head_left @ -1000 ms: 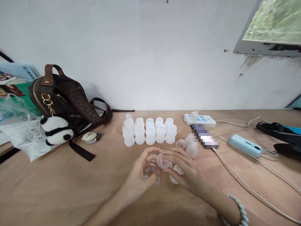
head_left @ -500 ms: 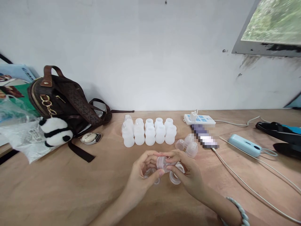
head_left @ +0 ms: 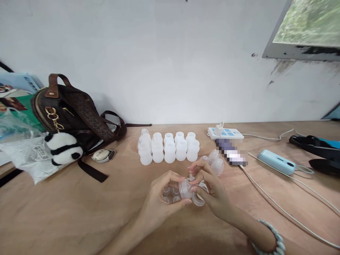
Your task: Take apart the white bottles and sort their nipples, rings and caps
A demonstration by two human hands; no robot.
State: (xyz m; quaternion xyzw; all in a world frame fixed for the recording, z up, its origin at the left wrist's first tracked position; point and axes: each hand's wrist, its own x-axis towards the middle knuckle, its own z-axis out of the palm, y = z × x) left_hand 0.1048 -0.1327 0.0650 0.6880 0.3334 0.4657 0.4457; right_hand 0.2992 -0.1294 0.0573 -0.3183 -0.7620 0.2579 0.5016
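At lower centre, the left hand [head_left: 158,198] grips a clear ridged part [head_left: 185,190]; the right hand [head_left: 214,193]'s fingertips pinch its end, partly covering a clear ring [head_left: 198,203].

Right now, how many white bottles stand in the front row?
5. From left to right: left-end bottle, second bottle, middle bottle, fourth bottle, right-end bottle. None of these looks hidden, but they partly cover the back row.

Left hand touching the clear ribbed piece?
Touching. The head view shows the left hand holding the clear ribbed piece, thumb below and fingers above.
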